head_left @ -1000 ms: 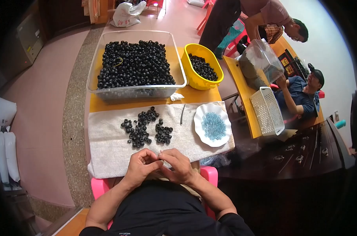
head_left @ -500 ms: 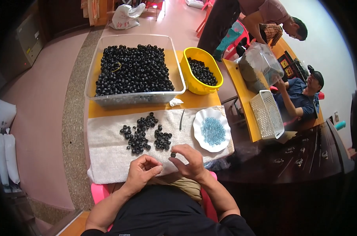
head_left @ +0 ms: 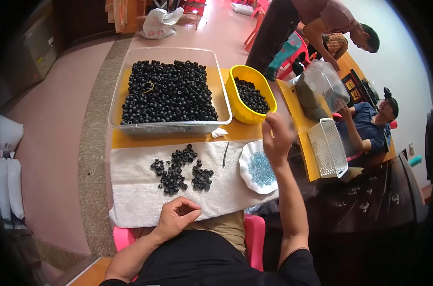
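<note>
Right hand (head_left: 279, 140): blurred, apparently near yellow tub (head_left: 240, 111) | left hand (head_left: 178, 219): by towel (head_left: 130, 186)

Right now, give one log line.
left hand: at edge of white cloth; right hand: near yellow plastic tub; round black beads: on cloth

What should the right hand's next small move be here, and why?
Probably a short shift over the opening of the yellow tub: the right hand appears close to its near rim, and the tub holds small black pieces. Whether the fingers hold one, I can't tell.
</note>
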